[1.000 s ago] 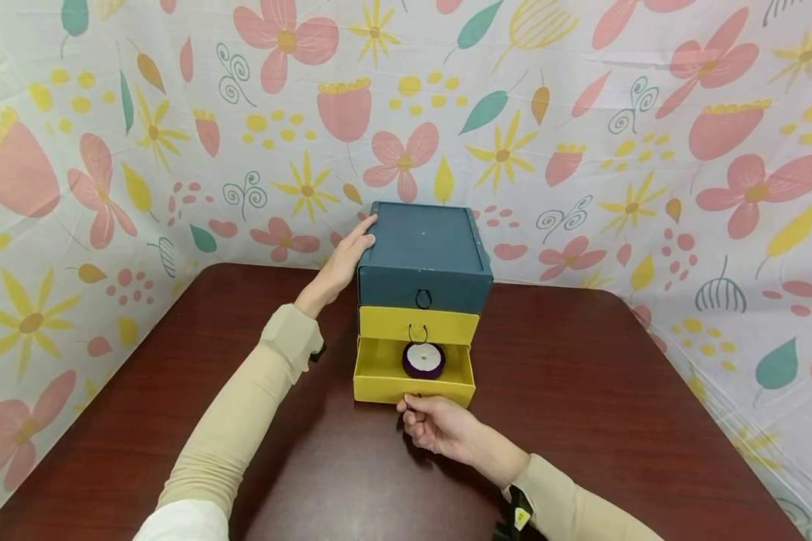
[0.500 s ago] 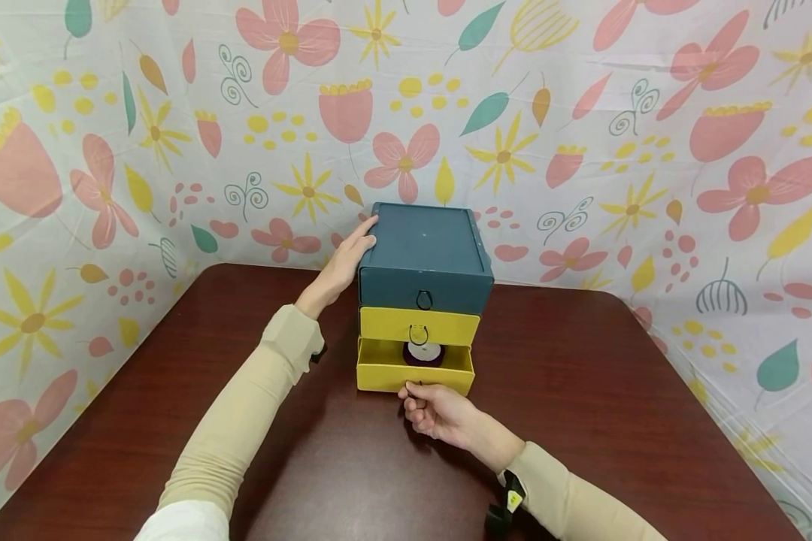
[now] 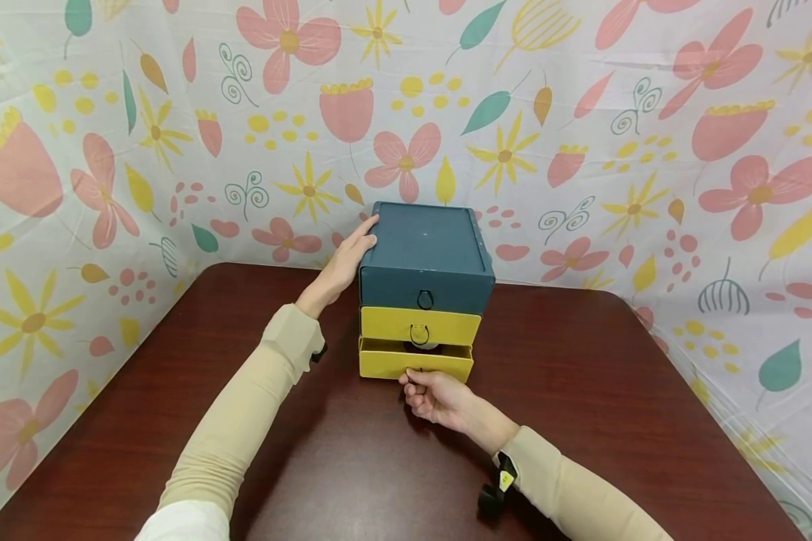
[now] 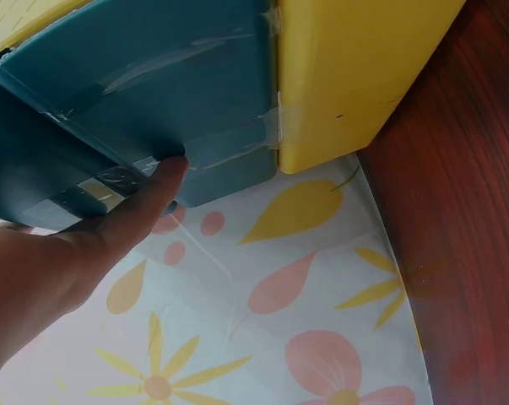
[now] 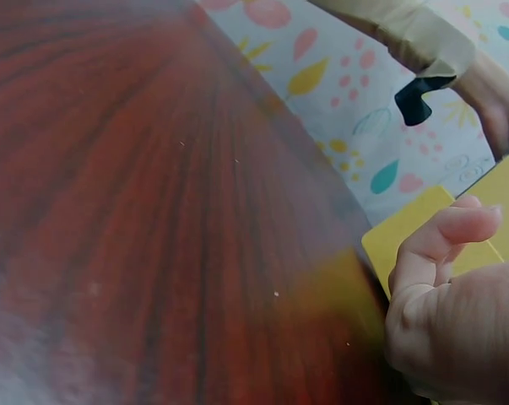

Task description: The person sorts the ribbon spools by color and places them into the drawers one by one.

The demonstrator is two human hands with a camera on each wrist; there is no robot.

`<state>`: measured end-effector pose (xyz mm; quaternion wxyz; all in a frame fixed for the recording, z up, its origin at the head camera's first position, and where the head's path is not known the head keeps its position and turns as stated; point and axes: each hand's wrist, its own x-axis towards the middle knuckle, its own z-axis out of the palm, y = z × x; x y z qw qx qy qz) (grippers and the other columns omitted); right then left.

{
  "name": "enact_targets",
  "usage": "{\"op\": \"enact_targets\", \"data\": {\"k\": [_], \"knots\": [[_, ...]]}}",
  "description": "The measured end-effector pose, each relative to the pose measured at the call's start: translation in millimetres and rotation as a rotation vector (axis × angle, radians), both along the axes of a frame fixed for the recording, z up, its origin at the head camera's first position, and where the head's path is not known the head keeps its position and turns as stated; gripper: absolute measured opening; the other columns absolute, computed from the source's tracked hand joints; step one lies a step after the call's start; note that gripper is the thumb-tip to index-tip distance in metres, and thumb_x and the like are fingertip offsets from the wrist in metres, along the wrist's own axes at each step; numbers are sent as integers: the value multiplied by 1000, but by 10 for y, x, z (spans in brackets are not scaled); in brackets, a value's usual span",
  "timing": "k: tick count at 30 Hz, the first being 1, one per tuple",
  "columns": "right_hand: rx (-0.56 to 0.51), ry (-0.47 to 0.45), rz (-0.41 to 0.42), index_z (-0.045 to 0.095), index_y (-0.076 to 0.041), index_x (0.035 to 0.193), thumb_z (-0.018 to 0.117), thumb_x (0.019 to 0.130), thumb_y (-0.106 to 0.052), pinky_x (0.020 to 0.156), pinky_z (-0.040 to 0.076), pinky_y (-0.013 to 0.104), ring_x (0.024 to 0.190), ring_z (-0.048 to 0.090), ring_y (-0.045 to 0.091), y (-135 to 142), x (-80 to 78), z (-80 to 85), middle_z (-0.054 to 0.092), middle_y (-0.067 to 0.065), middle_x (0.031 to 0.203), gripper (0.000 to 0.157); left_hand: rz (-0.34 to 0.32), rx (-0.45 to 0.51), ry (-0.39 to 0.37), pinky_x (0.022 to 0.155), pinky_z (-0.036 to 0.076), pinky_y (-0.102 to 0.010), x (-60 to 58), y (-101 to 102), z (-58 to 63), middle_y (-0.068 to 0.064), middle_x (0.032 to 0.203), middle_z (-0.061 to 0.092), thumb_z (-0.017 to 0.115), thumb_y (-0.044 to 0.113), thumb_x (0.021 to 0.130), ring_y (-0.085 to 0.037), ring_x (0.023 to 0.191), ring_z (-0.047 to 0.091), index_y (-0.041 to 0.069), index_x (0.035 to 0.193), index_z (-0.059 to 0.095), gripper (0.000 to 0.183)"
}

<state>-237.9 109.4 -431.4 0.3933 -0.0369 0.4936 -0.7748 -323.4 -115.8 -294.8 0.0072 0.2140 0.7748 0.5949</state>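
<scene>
A drawer box [image 3: 425, 233] stands on the table, with a dark blue top section above two yellow drawers. The bottom yellow drawer [image 3: 379, 364] sticks out slightly. At its front my right hand [image 3: 438, 400] pinches the small dark pull loop, which the fingers mostly hide. Inside the drawer only a sliver of a purple ribbon spool with a white face [image 3: 425, 346] shows. My left hand [image 3: 341, 264] rests against the box's upper left side. In the left wrist view, an extended finger [image 4: 157, 190] touches the blue side wall.
The middle yellow drawer [image 3: 386, 324] and the blue top drawer [image 3: 392, 289] are closed, each with a dark pull loop. A dark red-brown wooden table [image 3: 298, 466] lies under everything. Behind it hangs a flower-patterned cloth [image 3: 541, 173].
The bottom drawer has slid inward, pushed by my right hand at its loop, and now covers most of the ribbon spool. My left hand has stayed on the box's side.
</scene>
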Motion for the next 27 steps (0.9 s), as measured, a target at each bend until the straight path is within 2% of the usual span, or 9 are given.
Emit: {"op": "enact_targets", "data": {"k": [2,4,9,11,16,20,22,24,27], "knots": [[4,-5,-6,58,-10,88,32,106,-17,46,32,11,51,44,2,-4,-21,6,52,-6,65,32,7,-4,8,121,9,-52,-62,-4,-62,5,164,5,30,39,105,-21,152,6,28,157,15,55],[10,-10,-13,57,-10,88,32,106,-17,46,32,12,51,43,3,-9,-46,8,52,-6,65,32,9,-9,8,121,9,-52,-65,-4,-62,5,164,5,30,39,105,-21,152,6,28,157,15,55],[31,-11,-32,58,-10,87,31,107,-18,45,32,12,50,44,2,-18,-145,8,52,-6,64,34,-8,-13,-13,121,9,-52,105,15,102,-3,165,4,30,29,106,-25,152,4,20,157,13,55],[32,-12,-40,58,-10,87,31,107,-18,45,32,12,50,45,2,-11,-186,8,52,-5,64,34,-12,-16,-13,121,10,-52,134,30,134,-4,165,4,29,28,106,-25,152,4,18,157,13,55],[31,-24,-34,58,-7,92,32,107,-22,46,34,13,51,45,3,13,-209,27,54,-5,64,34,-15,-2,-12,121,9,-52,-14,38,14,0,165,4,30,31,106,-23,152,4,24,157,13,54],[98,-2,65,58,-2,109,40,104,-34,46,39,13,50,47,3,20,-77,126,57,-6,63,36,-8,2,1,121,8,-53,-111,21,-104,4,164,5,30,38,105,-21,152,4,29,156,13,55],[159,63,143,55,2,120,45,102,-37,45,39,15,49,49,3,21,34,230,58,-6,63,44,-4,2,7,121,8,-52,-112,6,-135,6,164,5,30,41,105,-19,152,4,29,157,13,56],[225,208,211,53,3,127,48,101,-35,45,40,17,50,51,6,31,154,381,59,-2,68,46,-2,-11,15,122,8,-50,-95,-14,-154,8,164,5,29,45,105,-17,152,3,28,157,11,57],[330,583,235,52,1,132,50,101,-27,44,44,23,52,55,10,96,289,674,65,5,78,41,17,-96,55,123,8,-47,-46,-68,-152,9,164,3,24,50,104,-14,152,2,29,157,7,59]]}}
